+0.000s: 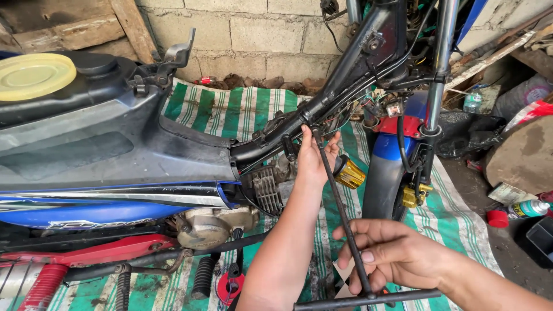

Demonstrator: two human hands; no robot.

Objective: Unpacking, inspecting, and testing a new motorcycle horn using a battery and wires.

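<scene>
A stripped motorcycle stands on a green-striped tarp, its black frame tube [322,98] running diagonally over the engine [262,190]. My left hand [314,158] reaches up beside the frame and steadies the far tip of a long black T-handle wrench [341,213] where it meets the frame. My right hand [391,253] is closed around the wrench shaft just above its crossbar [368,299]. A gold-coloured cap [349,173] shows just right of my left hand.
Blue front fender [385,173] and fork leg [438,69] stand to the right. Black seat body with a yellow lid [34,75] fills the left. A spray can [527,208], red cap [497,218] and plastic bottle [472,101] lie at the right; a block wall is behind.
</scene>
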